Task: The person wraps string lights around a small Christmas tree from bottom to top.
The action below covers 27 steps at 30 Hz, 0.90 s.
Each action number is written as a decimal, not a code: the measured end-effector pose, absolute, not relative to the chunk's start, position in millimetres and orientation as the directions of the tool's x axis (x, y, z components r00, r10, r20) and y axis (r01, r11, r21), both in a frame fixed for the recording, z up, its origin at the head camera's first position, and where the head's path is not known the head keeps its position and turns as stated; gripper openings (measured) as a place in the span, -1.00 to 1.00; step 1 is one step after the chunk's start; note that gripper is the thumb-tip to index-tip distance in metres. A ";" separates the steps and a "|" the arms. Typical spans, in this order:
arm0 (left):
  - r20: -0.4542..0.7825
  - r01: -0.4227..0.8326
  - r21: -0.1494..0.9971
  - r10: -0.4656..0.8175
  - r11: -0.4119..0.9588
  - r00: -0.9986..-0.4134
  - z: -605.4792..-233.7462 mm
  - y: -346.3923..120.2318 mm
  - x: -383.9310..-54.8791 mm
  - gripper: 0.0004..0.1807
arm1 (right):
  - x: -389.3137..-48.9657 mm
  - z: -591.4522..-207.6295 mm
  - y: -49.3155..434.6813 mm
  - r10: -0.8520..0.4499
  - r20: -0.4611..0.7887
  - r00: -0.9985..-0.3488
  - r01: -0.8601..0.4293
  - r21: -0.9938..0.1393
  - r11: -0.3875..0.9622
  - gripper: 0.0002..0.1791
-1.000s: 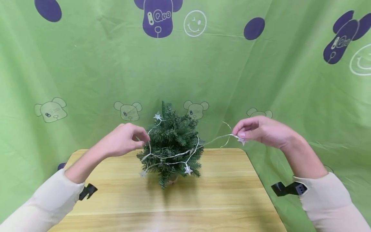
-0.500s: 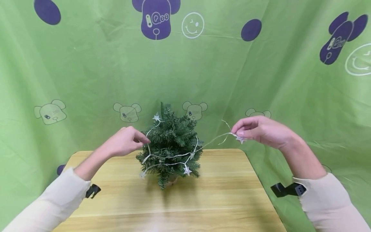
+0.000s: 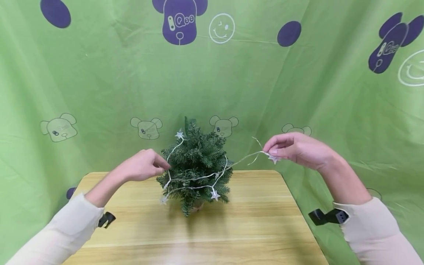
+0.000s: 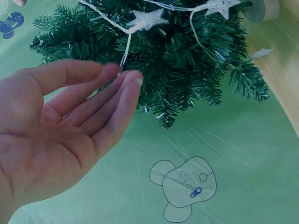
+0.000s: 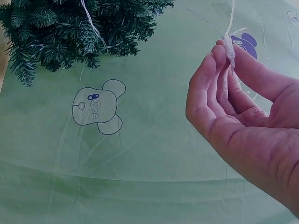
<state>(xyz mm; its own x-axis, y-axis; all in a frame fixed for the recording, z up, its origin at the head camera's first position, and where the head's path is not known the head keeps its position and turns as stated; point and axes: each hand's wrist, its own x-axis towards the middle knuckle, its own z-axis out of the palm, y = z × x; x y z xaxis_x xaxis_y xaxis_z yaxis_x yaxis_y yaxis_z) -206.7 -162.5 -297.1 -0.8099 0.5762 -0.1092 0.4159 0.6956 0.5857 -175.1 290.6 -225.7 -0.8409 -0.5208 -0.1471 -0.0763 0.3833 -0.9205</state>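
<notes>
The string [image 3: 208, 177], a pale wire bearing translucent stars, loops across the front of the small tree [image 3: 198, 154], with one span reaching clear of the branches toward my right. A high star [image 3: 180, 135] sits at the tree's upper left; a left star [image 3: 163, 200] and a right star [image 3: 215, 194] hang low among the front branches. My right grip [image 3: 303, 151] is closed at the fingertips, with thumb and fingers pinching the end star [image 3: 274, 159] where it meets the wire, in the air to the right of the tree and well apart from it. Thin loose strands stand out just beside these fingertips. My left grip [image 3: 145, 164] lies at the tree's left edge, nearly closed: the fingers are bent and the tips almost meet, with the string lightly caught between them. In the left wrist view, the wire descends to these tips from a star above. The tree stands upright on the wood-grained table [image 3: 258, 221], its base largely hidden by foliage. Behind hangs a green cloth [image 3: 251, 81] printed with animal heads and winking faces. A black mount [image 3: 328, 216] projects from my right cream sleeve [image 3: 372, 228].
</notes>
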 end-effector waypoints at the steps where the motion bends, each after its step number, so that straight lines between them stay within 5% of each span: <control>1: -0.105 0.426 0.584 0.586 0.690 -0.804 -295.9 -162.9 -206.3 -0.69 | -175.6 -226.2 290.8 -0.515 -0.149 -0.844 -0.072 -0.920 0.384 -0.76; 8: 0.043 0.431 0.593 0.508 0.680 -0.860 -279.3 -157.8 -204.2 -0.79 | -177.9 -225.8 294.4 -0.440 -0.107 -0.892 -0.045 -0.946 0.321 -0.80; 16: 0.187 0.457 0.607 0.442 0.650 -0.877 -279.1 -128.4 -202.3 -0.54 | -180.9 -219.8 291.8 -0.452 -0.060 -0.890 -0.032 -0.981 0.192 -0.78; 27: 0.242 0.482 0.607 0.431 0.632 -0.869 -282.1 -122.0 -204.9 -0.75 | -181.9 -210.2 295.1 -0.445 -0.005 -0.896 -0.037 -0.995 0.088 -0.73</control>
<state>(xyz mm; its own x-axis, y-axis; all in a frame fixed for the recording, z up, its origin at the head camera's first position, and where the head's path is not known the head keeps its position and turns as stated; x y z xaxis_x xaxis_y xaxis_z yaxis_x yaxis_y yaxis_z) -204.9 -122.0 -282.1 -0.8692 0.4314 0.2418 0.4824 0.6318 0.6068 -181.9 295.1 -210.2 -0.8957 -0.4446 -0.0054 -0.0374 0.0875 -0.9955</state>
